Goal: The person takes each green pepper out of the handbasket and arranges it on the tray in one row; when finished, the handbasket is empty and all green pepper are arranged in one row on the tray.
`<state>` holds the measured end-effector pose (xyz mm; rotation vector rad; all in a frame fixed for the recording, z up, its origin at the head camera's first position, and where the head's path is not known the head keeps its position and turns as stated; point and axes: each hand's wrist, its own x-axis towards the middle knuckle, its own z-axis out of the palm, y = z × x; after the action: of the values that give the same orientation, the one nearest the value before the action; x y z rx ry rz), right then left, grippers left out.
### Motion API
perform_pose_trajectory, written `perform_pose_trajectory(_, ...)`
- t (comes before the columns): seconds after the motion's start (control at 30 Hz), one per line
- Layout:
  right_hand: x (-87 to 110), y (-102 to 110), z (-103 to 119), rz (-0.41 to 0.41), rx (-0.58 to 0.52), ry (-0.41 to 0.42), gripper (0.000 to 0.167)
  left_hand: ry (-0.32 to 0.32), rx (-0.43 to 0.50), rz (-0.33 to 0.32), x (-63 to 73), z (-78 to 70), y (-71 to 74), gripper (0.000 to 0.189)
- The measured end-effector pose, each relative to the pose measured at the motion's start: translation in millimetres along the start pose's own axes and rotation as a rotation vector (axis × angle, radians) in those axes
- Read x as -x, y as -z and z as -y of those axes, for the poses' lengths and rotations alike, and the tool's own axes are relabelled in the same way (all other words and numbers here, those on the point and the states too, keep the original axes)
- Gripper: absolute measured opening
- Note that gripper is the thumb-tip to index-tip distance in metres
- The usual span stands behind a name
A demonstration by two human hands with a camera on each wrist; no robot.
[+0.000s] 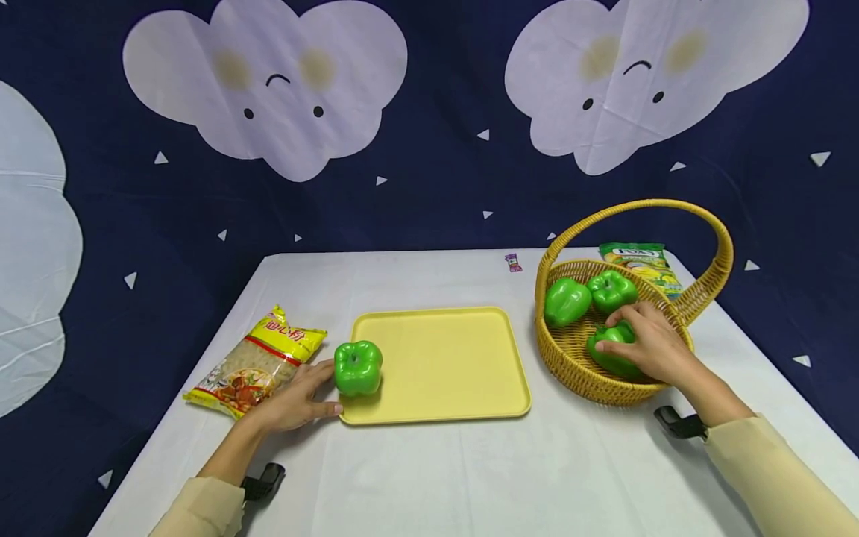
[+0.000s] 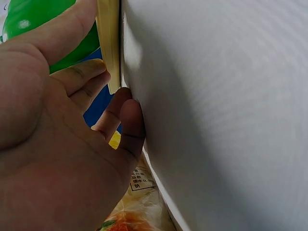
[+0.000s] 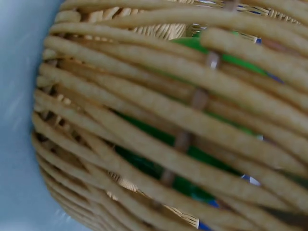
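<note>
In the head view, my right hand [image 1: 651,343] reaches into the wicker basket [image 1: 570,373] and grips a green bell pepper [image 1: 614,365], thumb and fingers around its upper part. Two more green bell peppers [image 1: 567,301] lie beside it in the basket. The right wrist view shows mostly basket weave [image 3: 144,96], with green through the gaps. At the left edge of the yellow tray [image 1: 443,365], my left hand [image 1: 295,399] touches the rim with thumb and fingertips. Another green bell pepper [image 1: 358,368] sits upright on the tray's left side, close to those fingers.
A yellow and clear food bag [image 1: 258,362] lies left of the tray, behind the left hand. Behind the basket lies a green packet [image 1: 644,265]; a small purple wrapped candy [image 1: 513,262] is near the table's far edge. The basket's tall handle [image 1: 651,203] arches above its opening.
</note>
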<state>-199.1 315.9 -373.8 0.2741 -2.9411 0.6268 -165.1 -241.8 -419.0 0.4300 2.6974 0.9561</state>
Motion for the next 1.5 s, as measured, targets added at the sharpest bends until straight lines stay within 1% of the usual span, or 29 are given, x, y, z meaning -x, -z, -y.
perform_pose_trajectory(0.07,0.1,0,0,-0.011,-0.005,0.019,0.047,0.003,0.002,0.0,0.0,-0.7,0.3,0.081)
perform_pose_trajectory(0.13,0.0,0,1,-0.016,-0.012,0.032,0.047,0.004,0.006,0.0,-0.1,-1.5,0.5,0.081)
perform_pose_trajectory(0.23,-0.3,1,1,-0.008,-0.022,0.034,0.055,0.01,0.011,-0.003,-0.5,-1.9,0.7,0.081)
perform_pose_trajectory(0.37,-1.0,3,2,0.031,-0.029,0.021,0.07,0.018,0.014,-0.002,-0.8,-1.6,0.8,0.082)
perform_pose_trajectory(0.57,-2.4,5,2,0.082,-0.011,0.002,0.079,0.02,0.013,0.0,-0.9,-1.0,0.4,0.082)
perform_pose_trajectory(0.8,-1.9,7,2,0.094,0.008,-0.002,0.079,0.017,0.008,-0.002,-1.2,-2.0,0.3,0.081)
perform_pose_trajectory(1.2,0.0,8,2,0.117,0.064,0.013,0.078,0.012,0.015,-0.002,-1.3,-0.2,-0.9,0.081)
perform_pose_trajectory(1.5,1.8,13,6,0.062,0.051,0.029,0.077,0.003,0.013,-0.005,-1.5,0.4,-0.9,0.081)
